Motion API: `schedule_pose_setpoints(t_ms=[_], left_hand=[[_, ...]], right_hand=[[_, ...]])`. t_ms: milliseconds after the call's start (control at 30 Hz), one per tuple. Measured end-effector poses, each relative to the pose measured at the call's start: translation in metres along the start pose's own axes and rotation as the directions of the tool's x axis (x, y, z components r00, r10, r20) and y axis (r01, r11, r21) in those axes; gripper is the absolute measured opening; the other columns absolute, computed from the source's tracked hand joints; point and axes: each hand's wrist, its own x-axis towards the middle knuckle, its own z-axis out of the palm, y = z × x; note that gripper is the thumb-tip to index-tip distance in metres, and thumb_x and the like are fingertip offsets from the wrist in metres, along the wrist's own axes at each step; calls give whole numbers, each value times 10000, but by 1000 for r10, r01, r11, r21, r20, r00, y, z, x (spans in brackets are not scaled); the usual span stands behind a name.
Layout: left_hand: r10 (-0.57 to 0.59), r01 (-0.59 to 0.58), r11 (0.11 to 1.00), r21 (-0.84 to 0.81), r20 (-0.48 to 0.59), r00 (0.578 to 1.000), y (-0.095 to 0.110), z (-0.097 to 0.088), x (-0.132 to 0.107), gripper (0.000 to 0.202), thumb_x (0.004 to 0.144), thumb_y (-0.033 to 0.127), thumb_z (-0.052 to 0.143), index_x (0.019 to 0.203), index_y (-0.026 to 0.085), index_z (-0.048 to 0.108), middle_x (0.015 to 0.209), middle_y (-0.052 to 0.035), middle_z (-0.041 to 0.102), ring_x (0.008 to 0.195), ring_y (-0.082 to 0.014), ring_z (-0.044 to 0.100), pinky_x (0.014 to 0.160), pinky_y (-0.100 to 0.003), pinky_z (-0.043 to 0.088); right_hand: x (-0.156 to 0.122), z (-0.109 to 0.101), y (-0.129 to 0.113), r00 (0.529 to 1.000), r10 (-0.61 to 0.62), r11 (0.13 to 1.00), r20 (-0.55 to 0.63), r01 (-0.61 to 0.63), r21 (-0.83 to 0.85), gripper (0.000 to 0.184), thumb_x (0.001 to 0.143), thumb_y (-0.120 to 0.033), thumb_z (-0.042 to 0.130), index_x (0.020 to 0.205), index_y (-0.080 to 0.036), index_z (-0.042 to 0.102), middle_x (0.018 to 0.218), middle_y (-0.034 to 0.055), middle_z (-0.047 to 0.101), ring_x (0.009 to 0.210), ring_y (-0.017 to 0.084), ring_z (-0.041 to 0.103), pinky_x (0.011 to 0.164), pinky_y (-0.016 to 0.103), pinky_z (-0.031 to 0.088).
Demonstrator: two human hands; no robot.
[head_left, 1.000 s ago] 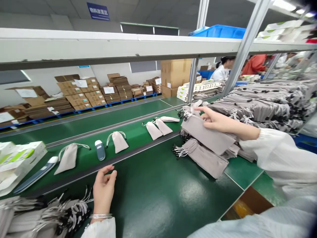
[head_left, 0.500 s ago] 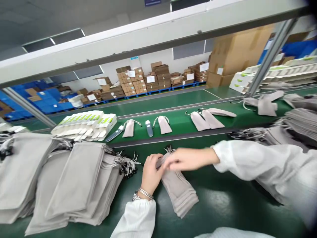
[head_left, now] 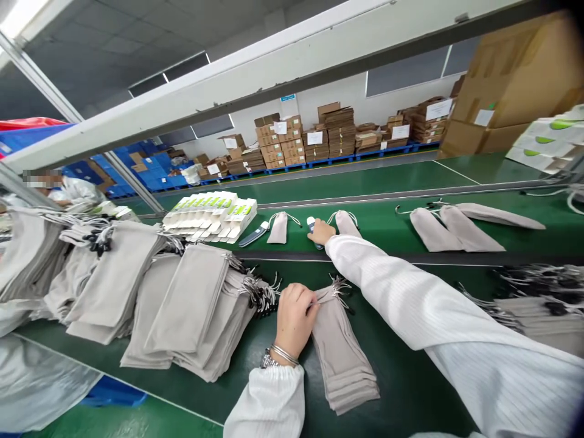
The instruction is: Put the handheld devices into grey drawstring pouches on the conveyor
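Note:
My left hand (head_left: 295,319) is closed, thumb and fingers pinching the top end of a grey drawstring pouch (head_left: 340,353) that lies on a small stack of the same kind. Cords with dark toggles stick out at the far end of that stack. Over on the green belt, my right hand (head_left: 323,233) has its fingers closed round a slim handheld device (head_left: 311,222), dark blue-grey with a white end; part of it is hidden by the fingers. Just right of this hand, a filled pouch (head_left: 347,224) is partly covered by my sleeve.
Larger piles of grey drawstring bags (head_left: 191,304) lie on the left. White-green cartons (head_left: 210,213), another device (head_left: 254,234) and a pouch (head_left: 277,230) are on the belt. Several pouches (head_left: 438,230) lie farther right. A white beam (head_left: 255,67) crosses overhead. Another person (head_left: 79,190) is at far left.
My right hand has left the pouch stack and reached forward to the device on the belt. My left hand stays at the stack's top. The view has swung left.

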Motion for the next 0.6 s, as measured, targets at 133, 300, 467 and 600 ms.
schedule_pose_setpoints(t_ms=[133,300,467,600], left_hand=[[10,-11,1000,-27,-29,1000,5,-7,1,167,829,76,633,758,209,563,830,-18,627,971,-242,526,955,-436,320],[-20,8,978,-209,-59,998,9,-14,1,107,899,168,587,807,207,548,837,-3,643,815,-181,550,828,-349,387],[-92,41,877,-478,-85,992,23,-18,8,183,864,290,668,762,188,555,751,0,552,684,-149,504,639,-264,397],[-199,51,757,-651,-155,968,38,-23,19,197,754,285,783,711,181,621,808,-17,530,793,-169,531,739,-278,428]], right_hand=[[-8,0,8,998,-59,987,-17,61,147,394,869,-311,589,1173,-93,464,1121,189,625,1030,304,611,848,360,453],[-64,-21,9,973,-165,902,-163,215,374,435,1005,-473,279,1332,-187,278,1211,126,581,1019,230,605,762,304,494],[-140,-37,4,888,-305,575,-345,461,676,646,911,-530,536,1384,-285,169,1091,76,572,882,237,610,669,331,511],[-169,-42,1,825,-528,520,-204,504,690,385,945,-538,520,1186,-247,450,963,38,561,815,191,562,688,301,463]])
